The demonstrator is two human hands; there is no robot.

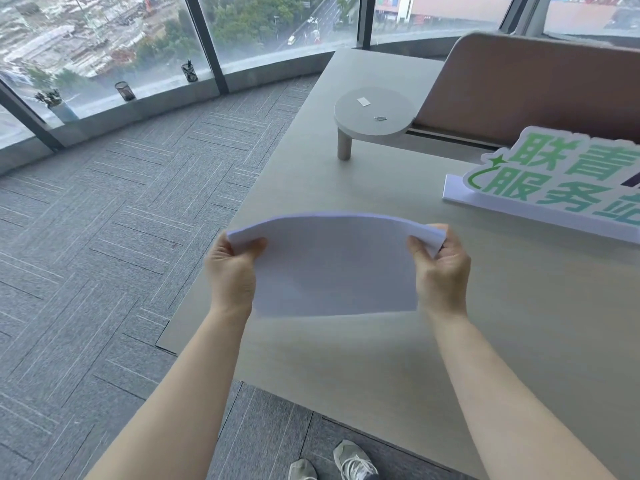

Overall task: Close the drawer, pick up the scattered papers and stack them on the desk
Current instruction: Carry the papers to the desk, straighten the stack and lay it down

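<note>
A stack of white papers (pixel 334 265) is held above the grey desk (pixel 502 323), bowed upward in the middle. My left hand (pixel 230 271) grips its left edge, thumb on top. My right hand (pixel 441 268) grips the right edge, where the sheets curl over. The papers hover over the desk's left part, near its left edge. No drawer is in view.
A white sign with green characters (pixel 554 181) stands on the desk at the right. A small round shelf (pixel 374 112) with a paper clip (pixel 380 118) sits further back, beside a brown partition (pixel 536 84). Grey carpet (pixel 104 237) and windows lie to the left.
</note>
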